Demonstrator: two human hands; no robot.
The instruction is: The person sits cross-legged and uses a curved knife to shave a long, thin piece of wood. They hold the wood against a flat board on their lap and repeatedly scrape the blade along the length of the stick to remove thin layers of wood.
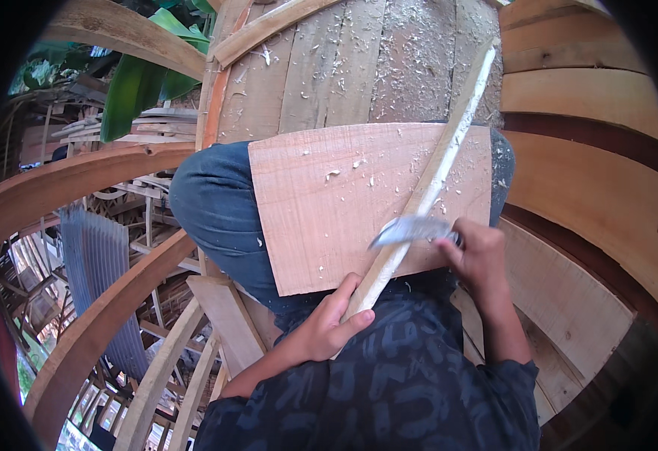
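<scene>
Across the flat wooden board [299,203] on our lap lies the long, slim wooden stick [444,150], slanting from our waist up to the right, its far tip reaching past the board's edge above the floor planks [412,75]. Our left hand [329,327] is closed round its near end, thumb on one side and fingers on the other; our right hand [479,252] is wrapped round the handle of a knife [412,229], whose blade crosses the stick. Blur hides which way the edge faces.

To shave well here, we would lay the blade at a shallow angle and take thin, even strokes, running away from the left hand, which sits quite near the steel. We should press the stick firmly to the board and roll it a little between passes so that no face is cut too deep.

As for looks, the stick is straight and rather angular, with a bright, creamy white face and a duller tan one beside it. Curled wood shavings [333,174] dot the board.
</scene>
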